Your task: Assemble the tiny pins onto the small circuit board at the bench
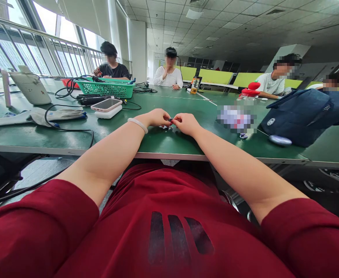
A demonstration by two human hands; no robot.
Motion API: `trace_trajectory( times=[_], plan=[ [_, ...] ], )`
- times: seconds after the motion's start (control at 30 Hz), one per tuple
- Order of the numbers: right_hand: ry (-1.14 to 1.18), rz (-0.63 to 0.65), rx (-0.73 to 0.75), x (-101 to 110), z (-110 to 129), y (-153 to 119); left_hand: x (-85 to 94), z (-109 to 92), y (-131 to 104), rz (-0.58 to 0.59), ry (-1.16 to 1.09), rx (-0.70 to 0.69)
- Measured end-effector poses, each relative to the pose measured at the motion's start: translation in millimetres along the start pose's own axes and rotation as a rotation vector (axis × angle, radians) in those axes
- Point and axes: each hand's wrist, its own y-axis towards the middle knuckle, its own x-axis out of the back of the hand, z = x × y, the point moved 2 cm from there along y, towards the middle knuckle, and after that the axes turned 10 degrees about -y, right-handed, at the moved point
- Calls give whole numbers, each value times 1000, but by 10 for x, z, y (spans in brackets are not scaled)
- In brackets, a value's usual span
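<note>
Both hands meet over the green table [175, 145], close to its front edge. My left hand [157, 117] has its fingers closed in a pinch on a small dark object [171, 119], too small to name. From the other side, my right hand [186, 123] pinches at the same object, thumb and forefinger together. A few small shiny pieces [169, 127] lie on the table just beneath the fingertips; their shape cannot be made out. A pale bracelet circles my left wrist.
Left: green basket [108, 88], phone [106, 104] on a white case [108, 112], gloves [36, 116], cables and a white device [31, 88]. Right: blue bag [298, 116], blurred packet [235, 117], red-lidded jar [249, 92]. Several people sit beyond.
</note>
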Motion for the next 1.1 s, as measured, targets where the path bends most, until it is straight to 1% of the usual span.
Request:
trace_trajectory(
  times=[0.63,1.1],
  plan=[
    [-6,5,0,18,19,-12,-1,30,21,2,2,-14],
    [18,1,0,-19,-14,5,-5,16,11,8,1,-10]
  ],
)
